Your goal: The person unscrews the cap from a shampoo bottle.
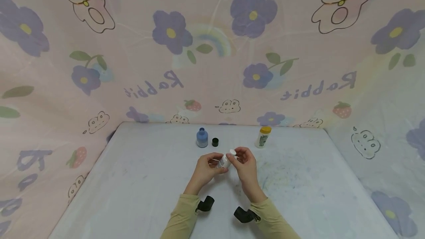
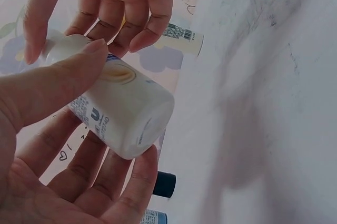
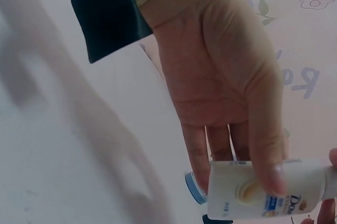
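Olive-tan sleeves [image 1: 186,213] are entering from the near edge of the counter [image 1: 132,180], each with a black wrist strap [image 1: 205,204] just behind the cuff. Both hands are meeting above the middle of the counter, raised off its surface.

Left hand [image 1: 206,167] is gripping a small white bottle [image 1: 224,160]: its fingers [image 2: 95,182] are curling under the body and the thumb is pressing along the top, as the left wrist view is showing, with the flat base pointing toward that camera. The bottle is lying tilted, base toward the left hand, neck up and to the right. A label with blue print and a pale gold mark is showing on its side [image 3: 263,192].

Right hand [image 1: 245,163] is pinching the white cap [image 1: 232,152] end of the same bottle, thumb on one side and curled fingertips on the other; the other fingers are bending loosely above it.

Farther back, near the rear edge of the counter, a blue bottle [image 1: 201,137] is standing upright, with a small black cap [image 1: 215,142] just beside it on its right. Well apart to the right, a white bottle with a yellow cap [image 1: 263,137] is standing upright.

Behind everything, a pink cloth backdrop [image 1: 212,47] printed with purple flowers, rabbits and strawberries is hanging.
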The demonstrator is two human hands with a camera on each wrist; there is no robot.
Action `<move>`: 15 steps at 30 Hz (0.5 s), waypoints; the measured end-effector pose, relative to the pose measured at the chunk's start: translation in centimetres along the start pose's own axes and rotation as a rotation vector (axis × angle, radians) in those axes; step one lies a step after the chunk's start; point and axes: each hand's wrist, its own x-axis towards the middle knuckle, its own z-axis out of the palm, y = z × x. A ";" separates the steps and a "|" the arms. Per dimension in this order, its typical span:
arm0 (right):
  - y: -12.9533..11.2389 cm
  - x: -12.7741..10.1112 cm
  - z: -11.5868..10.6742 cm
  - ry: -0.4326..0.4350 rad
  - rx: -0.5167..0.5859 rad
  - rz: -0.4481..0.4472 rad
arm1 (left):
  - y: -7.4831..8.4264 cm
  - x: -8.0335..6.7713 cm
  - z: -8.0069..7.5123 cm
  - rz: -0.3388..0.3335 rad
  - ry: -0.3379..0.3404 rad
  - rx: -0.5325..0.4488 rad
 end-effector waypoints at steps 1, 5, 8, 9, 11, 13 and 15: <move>0.0 0.0 0.0 0.002 -0.005 0.002 | 0.0 0.0 0.0 -0.002 -0.002 0.001; -0.1 0.0 0.0 0.004 -0.004 0.015 | -0.1 0.0 0.0 0.003 -0.008 0.003; -0.1 0.0 -0.1 -0.001 0.011 0.020 | -0.2 0.1 0.1 0.007 -0.008 -0.008; -0.1 0.0 -0.1 -0.004 0.009 0.019 | -0.2 0.1 0.1 0.012 -0.007 -0.013; -0.1 0.0 -0.1 -0.008 0.014 0.019 | -0.2 0.0 0.2 0.019 -0.005 -0.032; -0.1 0.0 -0.1 -0.013 0.016 0.019 | 0.6 -0.2 0.1 0.015 -0.006 -0.043; -0.2 0.1 -0.1 -0.022 0.019 0.015 | 1.8 -0.7 -0.1 0.021 -0.008 -0.052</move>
